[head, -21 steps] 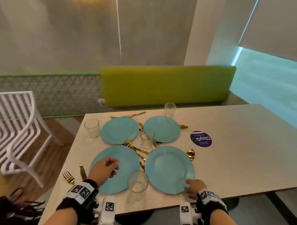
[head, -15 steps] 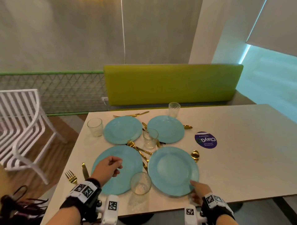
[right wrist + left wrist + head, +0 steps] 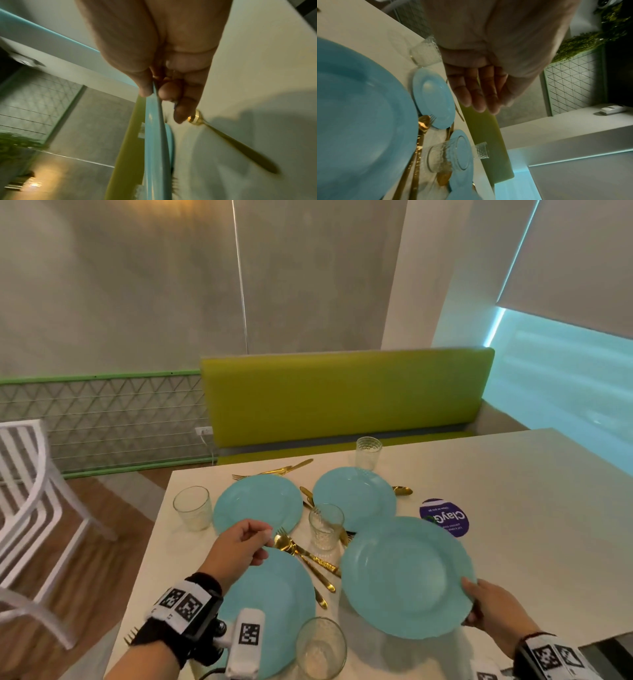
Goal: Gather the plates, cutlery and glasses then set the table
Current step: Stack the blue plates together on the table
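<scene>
Right hand (image 3: 493, 607): grips the near right rim of the lifted blue plate (image 3: 407, 577), thumb on top and fingers underneath; the right wrist view shows the rim pinched between thumb and fingers (image 3: 164, 93).
Lifted blue plate: raised off the tabletop (image 3: 534, 508) and tilted, its far edge covering part of the purple round sticker (image 3: 448, 513).
Left hand (image 3: 239, 549): hovers above the far edge of the near left blue plate (image 3: 274, 604), holding nothing; in the left wrist view its fingers (image 3: 476, 88) are straight and together.
Far plates: far left blue plate (image 3: 258, 503) and far right blue plate (image 3: 354, 496) lie flat, side by side.
Glasses: one at the left edge (image 3: 191, 508), one between the plates (image 3: 325, 525), one at the far side (image 3: 368, 451), one at the near edge (image 3: 320, 648).
Gold cutlery: a spoon and fork (image 3: 301, 553) lie between the near plates; a fork and knife (image 3: 274, 470) lie beyond the far left plate; a spoon (image 3: 402, 490) sits right of the far right plate.
Under the lifted plate: a gold spoon (image 3: 231, 142) lies on the tabletop in the right wrist view.
Surroundings: green bench backrest (image 3: 342, 395) behind the tabletop, white chair (image 3: 27, 508) to the left.
</scene>
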Demonstrator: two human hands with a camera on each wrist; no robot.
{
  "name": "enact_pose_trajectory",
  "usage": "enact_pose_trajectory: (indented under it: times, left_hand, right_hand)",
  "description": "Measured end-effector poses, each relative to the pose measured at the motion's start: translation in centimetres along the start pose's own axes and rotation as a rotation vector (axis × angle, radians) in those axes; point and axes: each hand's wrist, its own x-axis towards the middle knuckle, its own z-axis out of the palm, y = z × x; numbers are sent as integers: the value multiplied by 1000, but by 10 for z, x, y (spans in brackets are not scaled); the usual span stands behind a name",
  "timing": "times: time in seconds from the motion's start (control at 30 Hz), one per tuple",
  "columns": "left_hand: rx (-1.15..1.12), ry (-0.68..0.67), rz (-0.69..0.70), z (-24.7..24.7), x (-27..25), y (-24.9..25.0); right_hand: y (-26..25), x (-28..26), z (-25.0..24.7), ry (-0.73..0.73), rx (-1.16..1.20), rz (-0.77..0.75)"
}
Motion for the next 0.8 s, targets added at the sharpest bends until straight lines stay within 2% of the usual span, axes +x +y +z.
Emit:
enact_pose_trajectory:
  times: [0.2, 0.3, 0.37, 0.43, 0.53, 0.63, 0.7, 0.8]
  left_hand:
    - [-49, -183, -3, 10, 18, 31]
    - [-172, -279, -55, 22, 24, 41]
    - [-308, -305, -76, 26, 27, 45]
    - [-431, -261, -52, 26, 34, 50]
    - [-472, -100, 10, 23, 51, 55]
    - [-476, 24, 32, 18, 65, 61]
    - [-486, 94, 32, 13, 74, 63]
    - [-513, 150, 37, 2, 85, 59]
  right_hand:
    - [-70, -26, 22, -101, 92, -199]
    - [-100, -27, 50, -214, 132, -223]
    - [-116, -20, 69, -276, 78, -226]
    - [-129, -8, 86, -308, 24, -235]
    - [-143, 23, 104, -320, -10, -243]
    - [-147, 68, 111, -223, -1, -205]
    - [-139, 107, 111, -136, 2, -106]
    - [-109, 158, 108, -39, -96, 142]
